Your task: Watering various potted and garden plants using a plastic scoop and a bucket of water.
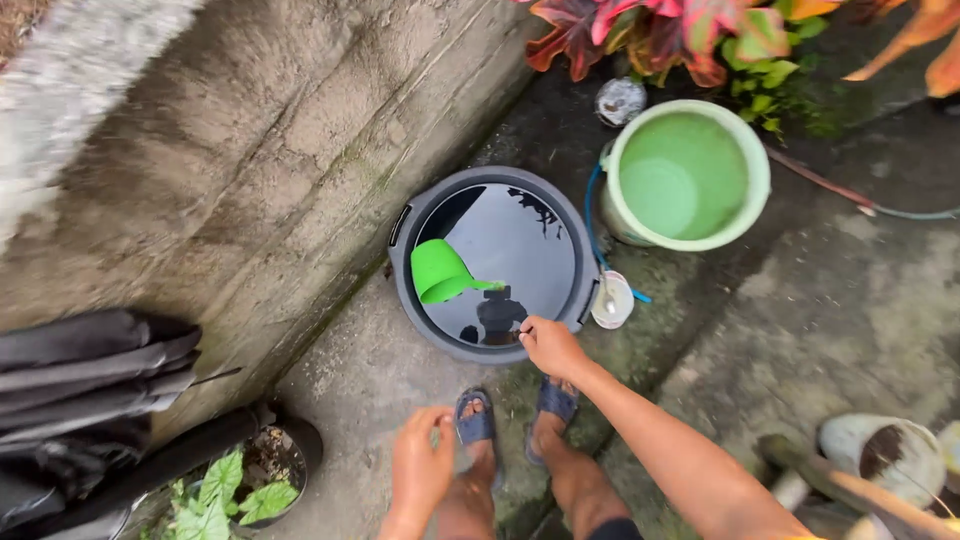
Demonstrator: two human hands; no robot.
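Observation:
A dark grey bucket [405, 275] full of water stands on the concrete ground beside a wall. A bright green scoop [440, 270] floats in it at the left, its handle pointing right. My right hand [550, 345] reaches to the bucket's near rim, fingers curled close to the scoop's handle end; whether they touch it I cannot tell. My left hand [420, 465] hangs lower, fingers loosely apart, holding nothing, above my feet in blue sandals [478, 420].
A light green bucket [760, 175] of water stands to the right, with a blue hose [592, 225] between the buckets. A concrete wall [250, 170] runs on the left. Red-leaved plants [660, 35] grow behind. A potted plant [240, 490] sits lower left.

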